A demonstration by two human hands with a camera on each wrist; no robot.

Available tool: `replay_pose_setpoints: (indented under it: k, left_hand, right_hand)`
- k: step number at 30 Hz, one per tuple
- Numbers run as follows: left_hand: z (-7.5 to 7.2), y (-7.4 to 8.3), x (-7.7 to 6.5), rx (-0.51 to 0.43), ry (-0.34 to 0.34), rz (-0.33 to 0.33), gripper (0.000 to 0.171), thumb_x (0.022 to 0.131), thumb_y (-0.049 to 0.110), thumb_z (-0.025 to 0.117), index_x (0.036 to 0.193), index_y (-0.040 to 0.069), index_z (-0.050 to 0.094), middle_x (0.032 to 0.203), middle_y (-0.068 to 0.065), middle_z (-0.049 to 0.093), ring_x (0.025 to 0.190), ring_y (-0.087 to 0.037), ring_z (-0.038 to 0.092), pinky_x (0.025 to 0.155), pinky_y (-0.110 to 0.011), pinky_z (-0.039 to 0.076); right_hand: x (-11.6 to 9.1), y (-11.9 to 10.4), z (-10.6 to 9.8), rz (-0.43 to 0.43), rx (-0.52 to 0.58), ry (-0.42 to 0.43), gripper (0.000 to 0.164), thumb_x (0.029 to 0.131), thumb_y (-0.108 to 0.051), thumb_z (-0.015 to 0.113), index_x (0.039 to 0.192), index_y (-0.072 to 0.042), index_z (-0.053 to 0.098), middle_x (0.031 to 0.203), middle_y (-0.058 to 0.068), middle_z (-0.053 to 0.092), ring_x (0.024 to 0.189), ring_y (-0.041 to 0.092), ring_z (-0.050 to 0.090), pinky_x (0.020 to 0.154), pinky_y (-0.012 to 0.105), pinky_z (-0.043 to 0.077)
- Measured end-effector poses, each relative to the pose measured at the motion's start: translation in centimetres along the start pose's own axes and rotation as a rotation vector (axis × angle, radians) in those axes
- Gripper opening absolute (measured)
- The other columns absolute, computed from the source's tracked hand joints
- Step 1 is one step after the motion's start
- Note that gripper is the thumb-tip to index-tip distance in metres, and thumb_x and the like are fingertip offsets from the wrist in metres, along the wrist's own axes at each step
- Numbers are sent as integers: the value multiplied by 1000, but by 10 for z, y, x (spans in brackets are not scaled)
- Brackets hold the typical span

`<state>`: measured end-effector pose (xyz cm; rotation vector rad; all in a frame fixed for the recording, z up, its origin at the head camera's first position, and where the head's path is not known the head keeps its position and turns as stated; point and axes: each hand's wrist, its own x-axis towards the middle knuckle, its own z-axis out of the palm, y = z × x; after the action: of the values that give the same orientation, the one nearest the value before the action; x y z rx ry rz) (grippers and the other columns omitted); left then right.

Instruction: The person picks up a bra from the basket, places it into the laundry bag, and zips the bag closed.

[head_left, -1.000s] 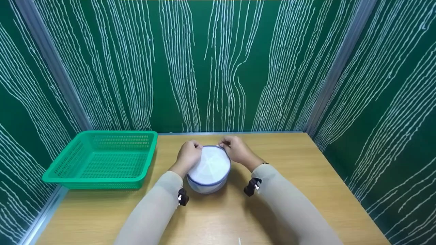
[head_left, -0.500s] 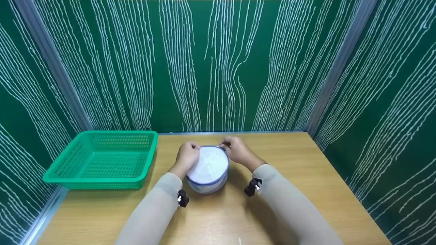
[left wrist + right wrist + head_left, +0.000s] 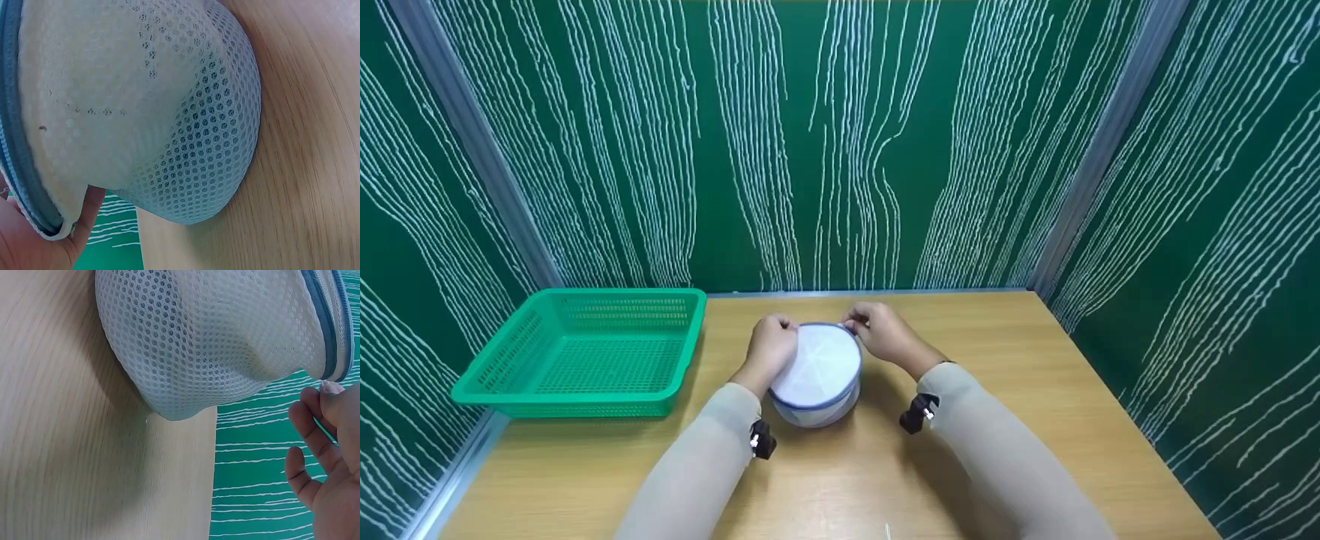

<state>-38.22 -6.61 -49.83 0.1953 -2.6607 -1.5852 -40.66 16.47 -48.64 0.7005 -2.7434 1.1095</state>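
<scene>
A round white mesh laundry bag point(image 3: 819, 367) with a blue zipped rim stands on the wooden table, its pale top tilted toward me. My left hand point(image 3: 772, 346) grips the rim at its far left; in the left wrist view the fingers point(image 3: 90, 216) show behind the rim's lower end. At the far right of the rim, my right hand point(image 3: 883, 334) pinches the edge between thumb and forefinger. The right wrist view shows its other fingers point(image 3: 304, 475) loosely bent, away from the mesh point(image 3: 214, 332). Whatever lies within that pinch is hidden.
A green plastic basket point(image 3: 682, 360) with perforated sides stands at the left of the wooden table point(image 3: 997, 360). Green walls point(image 3: 915, 217) with white wavy lines enclose the back and both sides. A thin pale sliver point(image 3: 887, 532) lies at the front edge of the view.
My left hand has shifted slightly left, and the bag's top has moved left with it. My right hand stays almost in place at the rim.
</scene>
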Motion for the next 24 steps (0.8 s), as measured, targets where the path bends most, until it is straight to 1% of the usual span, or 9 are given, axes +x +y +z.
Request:
replay_pose_setpoints:
  k: [3,5,7,9,10,12,16,20,24]
  left_hand:
    - [1,2,-1,3,-2,-5,25,118,17,53,106,5,72,109,-12,67,105,-28,62,97,-45,54]
    - [1,3,-2,-11,-11,-18,25,119,19,52,116,5,73,117,-13,69,113,-29,65,104,-46,56]
    - [2,5,-4,-23,-22,-22,28,120,21,52,129,5,73,129,-14,72,125,-30,67,115,-49,56]
    - [1,8,-5,-33,-32,-13,32,120,22,53,139,5,72,139,-14,72,136,-31,66,123,-51,54]
    - [2,9,-5,-32,-37,0,33,120,23,54,142,6,72,143,-14,72,139,-32,66,125,-51,53]
    - [2,12,-6,-22,-47,31,33,119,24,56,141,8,74,144,-14,73,142,-32,66,126,-51,52]
    - [4,19,-5,9,-59,102,28,117,25,62,132,10,79,139,-13,75,137,-32,69,124,-51,54]
    - [6,24,-4,45,-62,166,24,113,23,67,127,10,82,135,-13,77,134,-33,71,122,-50,55]
    - [7,26,-3,72,-60,196,19,111,21,69,121,11,82,130,-11,78,128,-32,72,118,-49,57]
  right_hand:
    - [0,0,0,3,7,-1,13,113,-3,67,107,-7,78,107,10,81,103,23,77,92,40,67]
    - [0,-1,1,11,12,10,13,113,-3,67,108,-6,79,108,11,82,105,23,77,94,40,68]
    - [0,-2,1,28,18,21,13,113,-4,67,110,-6,79,110,11,82,107,25,78,96,41,68]
    - [0,-4,1,44,24,31,12,113,-5,67,111,-6,79,111,12,82,109,27,78,98,42,68]
    - [0,-5,1,53,29,33,12,113,-5,67,112,-6,79,112,13,82,110,28,78,99,43,68]
    - [1,-7,2,71,34,33,12,113,-6,67,113,-6,79,114,13,82,112,29,78,101,44,67]
    - [2,-10,4,86,33,32,13,113,-8,68,116,-7,81,117,12,82,117,30,79,105,46,67]
    - [4,-12,5,52,17,43,14,112,-7,69,117,-6,82,119,14,84,119,32,80,106,46,66]
    - [7,-12,6,20,9,50,13,112,-6,70,116,-5,82,118,15,84,118,34,80,105,46,67]
